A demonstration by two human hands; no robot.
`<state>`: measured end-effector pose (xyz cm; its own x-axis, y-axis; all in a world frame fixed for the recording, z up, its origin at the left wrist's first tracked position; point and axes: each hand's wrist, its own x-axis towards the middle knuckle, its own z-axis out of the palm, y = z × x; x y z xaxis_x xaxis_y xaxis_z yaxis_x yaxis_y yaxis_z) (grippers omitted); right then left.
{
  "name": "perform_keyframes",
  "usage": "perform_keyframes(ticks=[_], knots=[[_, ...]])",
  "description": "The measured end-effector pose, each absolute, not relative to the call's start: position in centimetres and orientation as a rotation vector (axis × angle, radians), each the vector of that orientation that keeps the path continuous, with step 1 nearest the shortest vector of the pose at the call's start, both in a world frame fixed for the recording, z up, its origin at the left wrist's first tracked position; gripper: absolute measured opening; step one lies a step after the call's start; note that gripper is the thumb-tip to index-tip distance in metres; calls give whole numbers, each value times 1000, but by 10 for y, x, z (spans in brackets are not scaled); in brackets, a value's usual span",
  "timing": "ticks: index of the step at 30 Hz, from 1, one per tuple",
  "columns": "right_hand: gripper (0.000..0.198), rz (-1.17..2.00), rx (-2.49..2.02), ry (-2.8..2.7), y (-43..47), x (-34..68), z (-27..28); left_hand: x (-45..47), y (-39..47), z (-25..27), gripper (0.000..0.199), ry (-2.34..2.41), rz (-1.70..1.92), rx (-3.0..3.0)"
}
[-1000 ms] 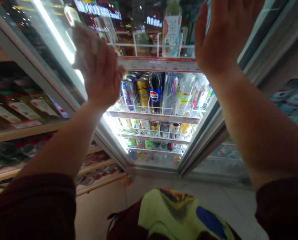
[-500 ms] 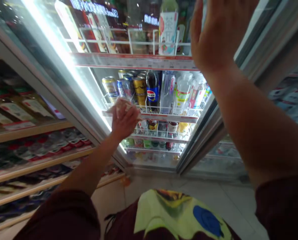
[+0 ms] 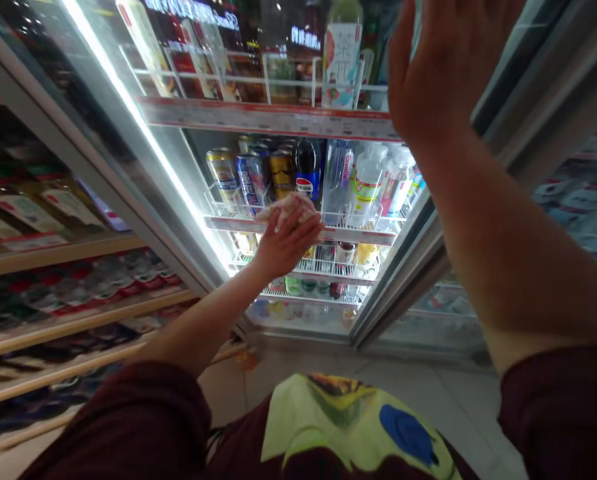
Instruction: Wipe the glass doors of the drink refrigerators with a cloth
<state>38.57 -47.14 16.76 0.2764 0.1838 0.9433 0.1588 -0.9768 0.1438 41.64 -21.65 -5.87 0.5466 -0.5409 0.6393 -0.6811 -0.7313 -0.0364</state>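
Observation:
My left hand (image 3: 285, 248) presses a crumpled pale pinkish cloth (image 3: 294, 208) against the glass door (image 3: 143, 267) of a lit drinks fridge. The fingers lie over the cloth, in front of a shelf edge. Behind the glass, just above, stand a cola bottle (image 3: 307, 167) and several drink cans (image 3: 252, 179). My right hand (image 3: 441, 73) is raised at the upper right, near the door's right side. Its thumb stands apart and the fingers reach upward; the top of the frame cuts off their tips. I see nothing held in it.
To the left, wooden-edged shelves (image 3: 93, 248) carry rows of bottles. A grey metal door frame (image 3: 403, 273) runs along the right, with another glass door (image 3: 443, 327) beyond it. Pale floor tiles (image 3: 458, 387) lie below. A label-edged fridge shelf (image 3: 268, 120) holds upright bottles.
My left hand and the cloth have moved right across the glass, from in front of the cans to below the cola bottle. My right hand stays in nearly the same place.

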Motion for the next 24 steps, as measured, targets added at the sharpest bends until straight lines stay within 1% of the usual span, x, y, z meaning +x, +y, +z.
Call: perform_keyframes(ticks=[1,2,3,5,6,8,10,11,13,16,18,19,21,24], knots=[[57,1856,2459,356,-472,387,167,416,-205,-67,39,-1043,918,2578],[58,1861,2431,374,-474,388,166,418,-189,-64,40,-1021,923,2584],[58,1865,2414,388,-474,389,165,423,-170,-52,45,-968,963,2585],[57,1866,2414,411,-475,390,164,436,-134,-6,60,-801,1132,2567],[57,1868,2423,411,-476,390,164,443,-120,21,65,-666,1306,2545],[57,1882,2429,413,-476,389,164,452,-111,64,66,-459,1509,2479],[58,1899,2415,415,-474,388,164,453,-126,76,63,-355,1565,2421],[58,1904,2398,412,-473,387,163,450,-141,67,63,-354,1546,2401],[57,1937,2338,379,-470,387,162,439,-177,26,63,-456,1449,2405],[53,2041,2285,351,-466,387,160,419,-221,-56,46,-948,1342,2464],[51,2114,2314,442,-466,388,157,412,-234,-95,46,-1082,1421,2453],[50,2136,2327,513,-468,389,155,411,-236,-105,49,-1079,1465,2444],[51,2138,2342,654,-472,391,149,411,-235,-109,54,-1037,1542,2426],[55,2015,2362,873,-478,399,137,410,-234,-90,59,-975,1597,2415]])
